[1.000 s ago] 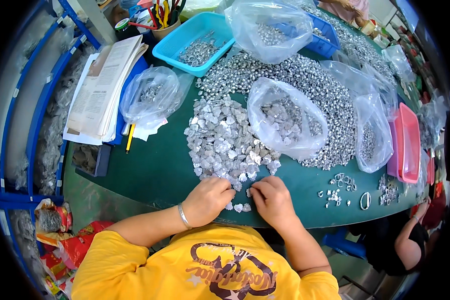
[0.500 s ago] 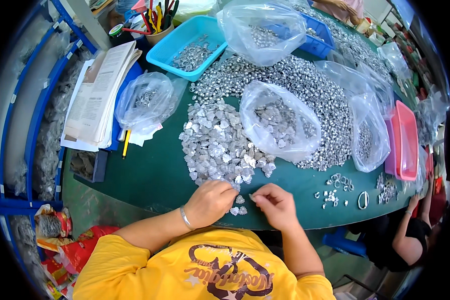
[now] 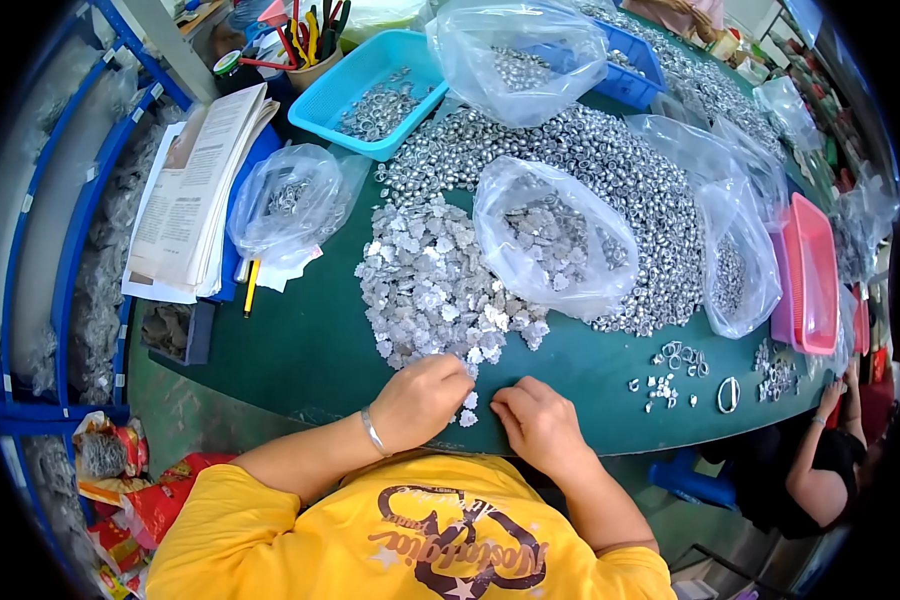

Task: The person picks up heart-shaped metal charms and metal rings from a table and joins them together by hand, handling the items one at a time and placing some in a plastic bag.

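A few scalloped silver pieces (image 3: 468, 410) lie at the lower centre of the frame, between my left hand (image 3: 422, 400) and my right hand (image 3: 540, 425). The fingers of both are curled inward; I cannot tell whether they grip anything. Just above my left hand, a pile of like pieces (image 3: 420, 285) spreads over the green counter (image 3: 290, 365). Against its right edge lies a clear bag (image 3: 510, 278); a turquoise basket (image 3: 335, 138) sits at upper left of centre.
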`<state>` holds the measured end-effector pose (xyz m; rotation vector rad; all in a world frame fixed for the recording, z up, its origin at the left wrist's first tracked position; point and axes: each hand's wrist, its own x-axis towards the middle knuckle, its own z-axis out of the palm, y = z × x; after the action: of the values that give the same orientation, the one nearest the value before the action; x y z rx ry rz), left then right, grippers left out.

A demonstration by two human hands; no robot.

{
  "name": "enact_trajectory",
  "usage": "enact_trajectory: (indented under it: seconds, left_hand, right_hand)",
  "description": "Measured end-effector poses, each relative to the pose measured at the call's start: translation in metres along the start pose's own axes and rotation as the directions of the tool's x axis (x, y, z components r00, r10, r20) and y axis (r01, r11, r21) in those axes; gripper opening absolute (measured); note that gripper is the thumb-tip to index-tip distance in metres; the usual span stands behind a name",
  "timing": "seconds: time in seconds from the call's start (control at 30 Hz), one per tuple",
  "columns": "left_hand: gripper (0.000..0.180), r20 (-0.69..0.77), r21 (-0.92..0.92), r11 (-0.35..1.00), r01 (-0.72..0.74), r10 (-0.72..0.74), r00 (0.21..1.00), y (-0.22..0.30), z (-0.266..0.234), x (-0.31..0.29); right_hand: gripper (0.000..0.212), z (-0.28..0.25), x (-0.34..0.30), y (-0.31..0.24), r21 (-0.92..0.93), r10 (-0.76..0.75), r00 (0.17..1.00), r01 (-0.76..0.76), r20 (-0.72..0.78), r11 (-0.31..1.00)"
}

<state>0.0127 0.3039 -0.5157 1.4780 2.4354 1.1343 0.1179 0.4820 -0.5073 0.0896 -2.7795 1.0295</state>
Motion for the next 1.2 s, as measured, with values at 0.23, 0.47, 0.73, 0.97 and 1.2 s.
enact_trajectory:
  seconds: [0.23,0.47,0.73,0.97,1.2]
  left_hand:
    - [0.009,0.012,-0.060,0.998,-0.016,0.016,1.000,0.006,-0.011,0.007]
    - [0.007,0.053,-0.051,0.998,0.023,-0.020,0.998,0.002,0.001,-0.005]
    - [0.007,-0.006,-0.199,0.976,0.090,-0.093,0.996,0.001,-0.010,0.004]
    - [0.010,0.075,-0.067,0.997,-0.043,0.048,0.996,0.001,0.005,-0.001]
    - [0.006,0.354,-0.909,0.100,0.404,-0.327,0.876,-0.005,-0.014,-0.004]
  right_hand:
    - [0.008,-0.005,0.001,0.000,0.007,0.044,0.999,-0.044,-0.028,0.999]
    - [0.006,-0.011,0.002,0.017,0.071,0.152,0.978,-0.144,-0.140,0.987]
    - [0.009,-0.013,-0.001,0.015,0.091,0.095,0.993,-0.088,-0.075,0.992]
    - [0.006,-0.009,-0.002,0.019,0.185,0.086,0.994,-0.072,-0.069,0.980]
    - [0.010,-0.022,-0.005,0.023,0.834,0.300,0.867,-0.478,0.399,0.274]
